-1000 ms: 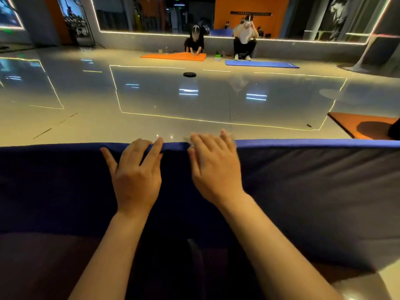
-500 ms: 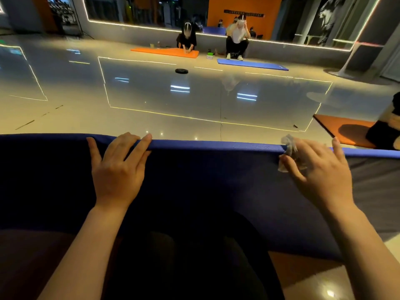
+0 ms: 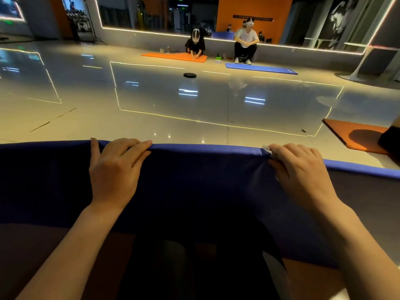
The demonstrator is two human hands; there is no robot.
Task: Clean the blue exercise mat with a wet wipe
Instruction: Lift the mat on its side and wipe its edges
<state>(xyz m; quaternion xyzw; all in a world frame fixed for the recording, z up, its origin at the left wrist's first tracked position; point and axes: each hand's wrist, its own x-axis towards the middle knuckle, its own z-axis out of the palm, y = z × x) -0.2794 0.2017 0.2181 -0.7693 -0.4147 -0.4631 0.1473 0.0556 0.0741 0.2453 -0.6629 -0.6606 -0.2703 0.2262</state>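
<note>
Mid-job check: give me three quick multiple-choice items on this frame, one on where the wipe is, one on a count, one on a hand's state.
1. Where is the wet wipe?
A. under the right hand, at the blue mat's far edge
B. on the floor
C. under the left hand

2. How many orange mats show?
A. none
B. two
C. four

3. How does the left hand lie?
A. clenched in the air
B. flat on the mat, fingers reaching its far edge
C. out of view

Key: 1 A, white wipe peeks out at the right fingertips; 2 B, one far, one right; 3 B, fingers spread over the edge.
</note>
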